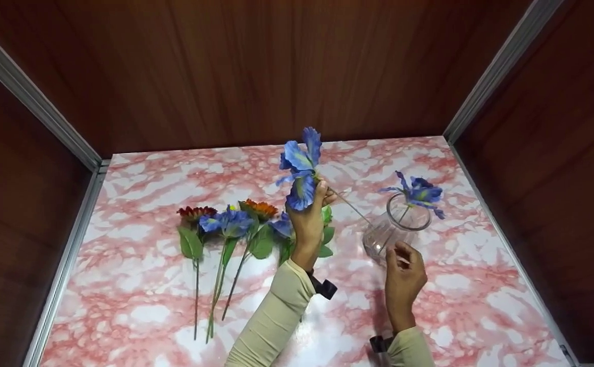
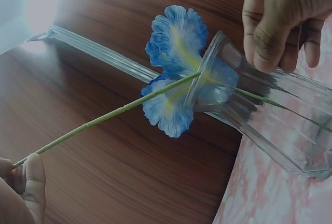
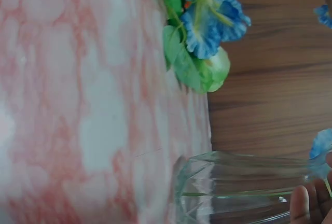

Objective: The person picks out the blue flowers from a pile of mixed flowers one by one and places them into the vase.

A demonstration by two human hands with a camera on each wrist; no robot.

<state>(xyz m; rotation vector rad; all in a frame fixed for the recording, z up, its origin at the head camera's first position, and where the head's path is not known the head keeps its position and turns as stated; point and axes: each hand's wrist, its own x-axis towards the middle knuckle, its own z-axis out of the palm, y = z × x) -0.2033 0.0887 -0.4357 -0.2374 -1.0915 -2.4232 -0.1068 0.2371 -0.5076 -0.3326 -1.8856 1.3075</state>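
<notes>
My left hand (image 1: 308, 224) holds a blue iris (image 1: 299, 163) high on its stem, just below the bloom. The stem (image 2: 104, 118) slants down to the right, and its far end reaches the mouth of the clear glass vase (image 1: 377, 238) in the left wrist view. Another blue iris (image 1: 423, 192) stands in that vase, its bloom leaning over the rim. My right hand (image 1: 404, 280) is close beside the glass, fingers loosely bent and nothing held between them. In the right wrist view, only some fingertips (image 3: 300, 206) show at the vase's side.
To the left, several flowers lie on the pink-and-white marbled tabletop (image 1: 138, 311): a dark red one (image 1: 197, 213), an orange one (image 1: 261, 208) and more blue irises (image 1: 229, 223), with green leaves. Dark wood panels (image 1: 286, 66) enclose the table at the back and sides.
</notes>
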